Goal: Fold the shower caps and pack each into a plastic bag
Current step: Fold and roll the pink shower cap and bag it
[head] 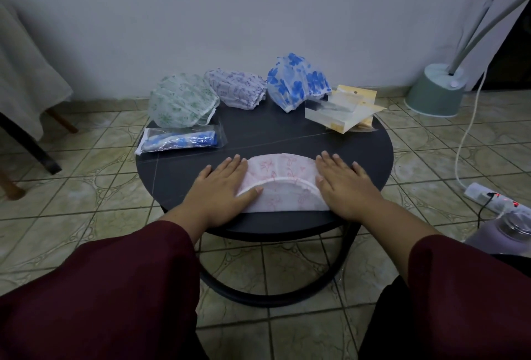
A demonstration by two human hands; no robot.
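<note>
At the lower middle of the frame, we press our left hand (222, 187) and right hand (343, 184), fingers straight and flat, on the pink cap (283, 184) folded on the desk (178, 170).

The person is wearing a dark maroon garment with long, wide, loose sleeves; the left sleeve (94, 288) is hanging in broad soft folds and is ending at the wrist, and the right sleeve (465, 282) is doing likewise in the same plain, unpatterned cloth. Both the left hand (221, 184) and the right hand (344, 184) are showing bare, wearing no gloves, rings or watch. The fingernails are looking short and unpainted.
</note>
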